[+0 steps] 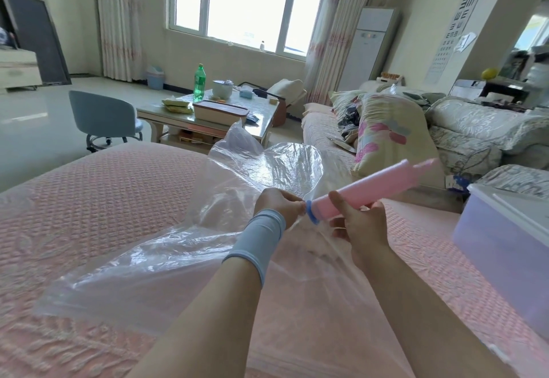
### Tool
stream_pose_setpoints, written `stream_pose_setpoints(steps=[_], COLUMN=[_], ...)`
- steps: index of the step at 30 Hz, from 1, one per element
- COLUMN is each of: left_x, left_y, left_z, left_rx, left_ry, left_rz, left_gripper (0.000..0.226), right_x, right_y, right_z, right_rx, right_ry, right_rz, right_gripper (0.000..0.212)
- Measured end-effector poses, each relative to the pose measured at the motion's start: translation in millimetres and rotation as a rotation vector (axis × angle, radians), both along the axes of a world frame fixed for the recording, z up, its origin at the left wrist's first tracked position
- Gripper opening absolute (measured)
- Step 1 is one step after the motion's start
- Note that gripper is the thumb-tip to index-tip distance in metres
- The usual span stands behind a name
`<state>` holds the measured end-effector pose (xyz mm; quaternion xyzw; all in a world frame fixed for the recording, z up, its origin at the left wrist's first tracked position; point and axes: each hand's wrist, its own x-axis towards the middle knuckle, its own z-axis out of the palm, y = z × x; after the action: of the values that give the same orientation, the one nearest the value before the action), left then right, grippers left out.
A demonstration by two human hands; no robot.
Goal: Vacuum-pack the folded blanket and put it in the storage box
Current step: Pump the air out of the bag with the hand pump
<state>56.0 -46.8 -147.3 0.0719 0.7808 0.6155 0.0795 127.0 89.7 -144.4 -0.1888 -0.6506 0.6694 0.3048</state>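
Note:
A large clear vacuum bag lies crumpled over the pink bed cover, its far end lifted. My right hand grips a pink hand pump near its lower end; the pump slants up to the right and looks blurred. Its blue nozzle meets the bag plastic, which my left hand, with a pale blue wrist sleeve, pinches right at the nozzle. A translucent storage box with a white lid stands on the bed at the right. A floral folded blanket or pillow leans on the sofa beyond.
The pink bed cover fills the foreground. Behind it stand a coffee table with a green bottle and a box, a blue swivel chair, and a cluttered sofa at the right.

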Motion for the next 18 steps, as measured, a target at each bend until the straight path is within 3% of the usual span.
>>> stream_pose_setpoints(steps=[3, 7, 14, 16, 18], left_x=[0.4, -1.5, 1.4, -0.4, -2.2], left_y=[0.7, -1.7, -4.9, -11.1, -20.5], left_z=[1.4, -1.1, -3.2, -5.6, -14.8], left_rx=[-0.041, -0.03, -0.211, -0.351, -0.597], left_ry=[0.04, 0.033, 0.252, 0.361, 0.37], left_rz=[0.016, 0.012, -0.065, -0.122, -0.216], left_gripper=[0.004, 0.005, 0.013, 0.025, 0.06], right_x=[1.1, -0.7, -1.5, -0.7, 1.9], right_y=[-2.9, 3.0, -0.2, -1.4, -2.6], right_z=[-1.8, -3.1, -2.9, -4.0, -6.4], right_rx=[-0.081, -0.024, 0.114, 0.168, 0.294], right_ry=[0.028, 0.02, -0.023, -0.034, -0.079], right_rz=[0.063, 0.13, 0.095, 0.096, 0.111], right_gripper=[0.065, 0.029, 0.04, 0.037, 0.035])
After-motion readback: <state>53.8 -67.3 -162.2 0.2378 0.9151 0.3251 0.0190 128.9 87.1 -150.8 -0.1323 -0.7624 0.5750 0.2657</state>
